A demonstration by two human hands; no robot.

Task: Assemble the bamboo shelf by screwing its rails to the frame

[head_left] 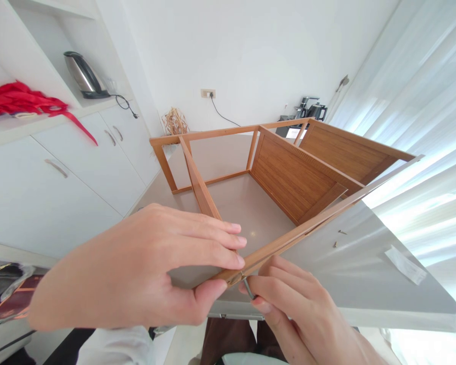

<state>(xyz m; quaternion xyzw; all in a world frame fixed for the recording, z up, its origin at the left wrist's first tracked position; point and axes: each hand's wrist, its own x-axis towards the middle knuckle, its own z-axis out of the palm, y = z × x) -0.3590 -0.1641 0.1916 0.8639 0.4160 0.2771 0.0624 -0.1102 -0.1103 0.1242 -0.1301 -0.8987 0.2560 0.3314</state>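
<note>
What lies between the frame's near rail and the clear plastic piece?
The head view shows two small screws on the tabletop, touching neither the near rail nor the clear plastic piece.

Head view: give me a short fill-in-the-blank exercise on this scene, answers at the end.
1. The left hand grips the wooden frame, while the bent metal tool is in the ____.
2. On the table, outside the frame, ____ small screws lie loose.
3. The cloth left of the steel kettle is ____.

Missing words: right hand; two; red.
</note>
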